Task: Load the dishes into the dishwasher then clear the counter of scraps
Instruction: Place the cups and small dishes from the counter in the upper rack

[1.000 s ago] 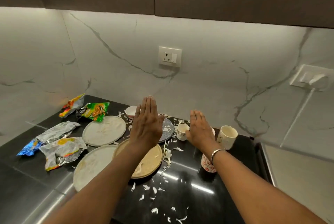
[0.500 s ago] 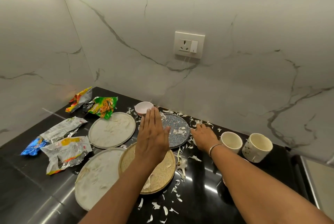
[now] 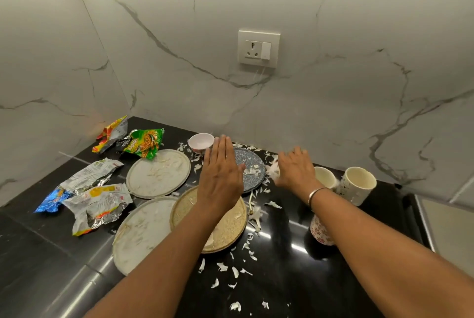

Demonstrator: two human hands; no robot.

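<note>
My left hand (image 3: 220, 176) hovers flat and open, fingers together, above a beige plate (image 3: 230, 227) and the edge of a blue speckled plate (image 3: 252, 166). My right hand (image 3: 295, 171), palm down and blurred, is to the right of the blue plate over a small white thing I cannot make out. Two soiled white plates (image 3: 157, 174) (image 3: 141, 233) lie to the left. A small pink bowl (image 3: 201, 141) stands by the wall. Two cream mugs (image 3: 357, 184) (image 3: 324, 176) and a floral cup (image 3: 319, 234) stand on the right. White scraps (image 3: 223, 266) litter the black counter (image 3: 282, 279).
Crumpled snack wrappers (image 3: 143, 143) (image 3: 97, 202) (image 3: 110, 132) lie at the left of the counter near the corner. The marble wall carries a socket (image 3: 257, 48). The counter's right edge (image 3: 420, 220) runs just past the mugs.
The view has tilted down and closer to the counter. My right hand has dropped from beside the mugs to the spot right of the blue plate. My left hand stays flat over the plates.
</note>
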